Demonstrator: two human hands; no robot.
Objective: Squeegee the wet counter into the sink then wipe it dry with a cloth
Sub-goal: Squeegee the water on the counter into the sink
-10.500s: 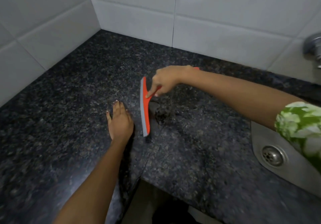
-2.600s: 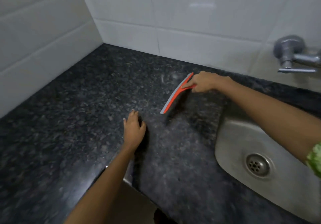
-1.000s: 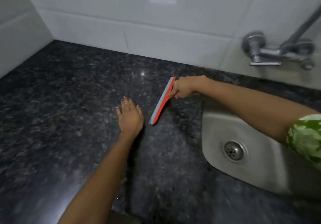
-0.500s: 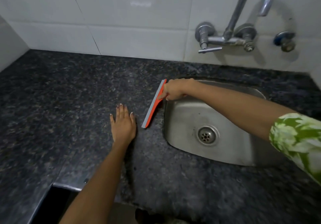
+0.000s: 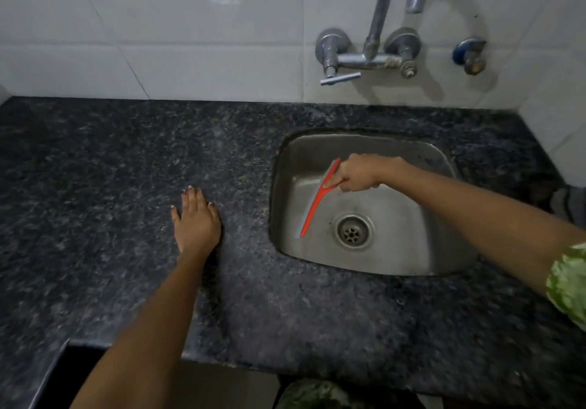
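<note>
An orange squeegee [image 5: 314, 205] with a grey rubber blade hangs over the steel sink [image 5: 412, 250], left of the drain [image 5: 353, 232]. My right hand [image 5: 358, 175] is shut on its handle, above the basin. My left hand [image 5: 196, 221] lies flat, palm down, fingers together, on the dark speckled granite counter [image 5: 111, 170], left of the sink. No cloth shows clearly; a grey object [image 5: 567, 202] sits at the right edge, half out of frame.
A wall-mounted chrome tap [image 5: 371, 53] with a tall spout stands over the sink on the white tiles. A second valve [image 5: 469, 56] is to its right. The counter's front edge [image 5: 222, 364] runs along the bottom, with a dark gap at bottom left.
My right hand has carried the squeegee rightwards across the counter, over the sink's left rim and into the basin. My left hand stays flat on the counter. The view has swung right.
</note>
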